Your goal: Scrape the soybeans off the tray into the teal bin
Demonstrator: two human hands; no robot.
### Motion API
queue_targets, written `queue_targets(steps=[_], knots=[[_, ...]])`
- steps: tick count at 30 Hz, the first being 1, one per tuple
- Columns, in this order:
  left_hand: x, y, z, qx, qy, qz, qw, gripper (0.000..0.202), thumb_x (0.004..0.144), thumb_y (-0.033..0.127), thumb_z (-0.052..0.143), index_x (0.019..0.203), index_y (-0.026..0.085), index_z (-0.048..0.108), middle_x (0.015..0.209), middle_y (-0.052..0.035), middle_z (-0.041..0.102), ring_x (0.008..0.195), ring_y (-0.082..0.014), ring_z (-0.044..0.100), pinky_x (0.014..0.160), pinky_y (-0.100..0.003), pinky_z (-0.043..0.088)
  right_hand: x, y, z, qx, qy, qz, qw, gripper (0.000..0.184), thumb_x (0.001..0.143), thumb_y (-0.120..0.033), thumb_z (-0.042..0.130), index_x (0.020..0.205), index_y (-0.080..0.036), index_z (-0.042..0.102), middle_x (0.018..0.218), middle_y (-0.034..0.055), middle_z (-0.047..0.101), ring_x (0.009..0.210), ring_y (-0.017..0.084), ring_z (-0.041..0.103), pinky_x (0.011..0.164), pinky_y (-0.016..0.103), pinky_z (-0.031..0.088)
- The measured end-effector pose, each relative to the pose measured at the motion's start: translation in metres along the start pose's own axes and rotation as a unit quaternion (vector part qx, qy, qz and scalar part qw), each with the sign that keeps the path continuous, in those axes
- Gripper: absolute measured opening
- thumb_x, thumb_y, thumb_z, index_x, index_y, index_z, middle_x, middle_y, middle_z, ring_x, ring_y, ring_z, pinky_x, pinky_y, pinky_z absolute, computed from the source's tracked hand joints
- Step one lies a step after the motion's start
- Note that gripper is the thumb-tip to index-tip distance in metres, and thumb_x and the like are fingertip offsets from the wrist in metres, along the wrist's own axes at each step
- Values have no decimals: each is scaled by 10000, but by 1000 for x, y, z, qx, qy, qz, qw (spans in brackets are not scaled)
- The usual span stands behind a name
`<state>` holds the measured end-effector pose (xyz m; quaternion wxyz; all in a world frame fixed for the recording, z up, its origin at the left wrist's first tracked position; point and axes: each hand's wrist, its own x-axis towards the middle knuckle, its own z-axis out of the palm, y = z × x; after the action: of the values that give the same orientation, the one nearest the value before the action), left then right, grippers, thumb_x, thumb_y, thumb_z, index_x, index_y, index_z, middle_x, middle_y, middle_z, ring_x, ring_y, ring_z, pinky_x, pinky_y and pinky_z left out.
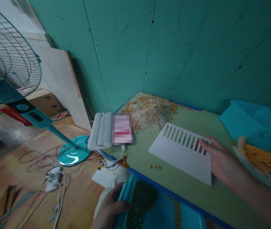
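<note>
My right hand [218, 159] is closed on the slotted edge of a flat white scraper [178, 154], which is tilted over the green tabletop [133, 158]. Three round yellow beans [155, 166] lie near the scraper's left side. Farther back is a spread heap of yellow beans mixed with clear granules [149, 113]. Below the table's front edge, my left hand [111, 205] grips the rim of a blue plastic bin [165, 208], thumb on the inner side. Dark green bits [142, 198] fill the bin's left part, and a narrow strip of yellow beans [177, 211] lies farther right.
A phone [122, 129] with a cable and a white device [100, 131] sit at the table's left edge. Blue fabric [252, 124] and an orange bag [261, 157] lie right. A standing fan [34, 116], power strip [53, 178] and loose cords occupy the floor at left.
</note>
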<state>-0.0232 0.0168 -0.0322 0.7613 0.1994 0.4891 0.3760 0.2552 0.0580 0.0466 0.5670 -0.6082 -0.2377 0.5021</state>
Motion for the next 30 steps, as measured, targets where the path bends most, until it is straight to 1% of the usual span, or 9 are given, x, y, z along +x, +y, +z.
queue_targets(steps=[4,7,10,14,18,21,25,27,30], knots=[[-1,1,1,5,-1,5,1000,328,407,54,566,679,206,670,555,30,674,731,-240,615,501,-242,412,-4,-2,-17,-6,45,5,999,115,682,-251,580,771,-248,508,688,-20,623,618,151,574,531,258,468],[2,1,2,-5,-6,4,1000,328,399,49,560,669,201,671,528,28,670,706,-243,621,518,-258,425,-11,-2,-23,-7,62,23,998,132,662,-251,594,768,-247,514,691,-15,625,629,161,582,540,271,478],[4,0,2,-10,-1,-5,1000,338,398,45,562,677,201,673,527,30,671,699,-239,621,543,-266,434,-15,-1,-21,-5,61,17,998,162,634,-233,616,757,-237,511,681,-8,621,645,175,592,568,293,489],[4,0,-2,-10,-1,-8,1000,349,404,62,573,709,202,669,608,15,693,796,-268,602,595,-296,441,-12,0,-18,-13,34,6,999,187,631,-247,627,772,-236,505,680,-6,622,625,174,594,537,289,488],[3,0,-6,7,-14,17,1000,339,404,59,565,696,192,674,599,1,688,812,-276,594,597,-290,434,-11,3,-19,-20,12,15,1000,215,621,-277,642,780,-241,501,685,-6,633,612,175,596,496,271,475],[3,0,-6,12,-11,13,1000,331,389,61,567,676,190,671,590,2,681,810,-272,589,586,-277,430,-18,6,-20,-22,9,34,999,272,568,-300,676,768,-245,501,691,-7,641,632,183,601,498,266,473],[4,-1,-4,4,17,-14,1000,342,388,67,570,690,201,659,603,17,675,798,-264,589,617,-294,439,-31,7,-19,-9,20,73,997,394,444,-311,731,757,-247,501,690,-5,644,646,211,607,479,278,477],[5,-2,-3,13,19,1,1000,343,385,60,561,683,199,660,569,24,666,779,-257,592,597,-282,435,-37,7,-18,-2,28,92,995,434,409,-307,743,763,-247,499,718,4,647,655,223,609,484,292,483],[5,-2,-4,14,1,16,1000,352,396,52,546,695,194,666,546,26,659,751,-247,597,552,-263,420,-42,6,-16,5,36,112,993,456,414,-312,742,791,-252,494,774,26,651,674,239,613,502,318,492]])
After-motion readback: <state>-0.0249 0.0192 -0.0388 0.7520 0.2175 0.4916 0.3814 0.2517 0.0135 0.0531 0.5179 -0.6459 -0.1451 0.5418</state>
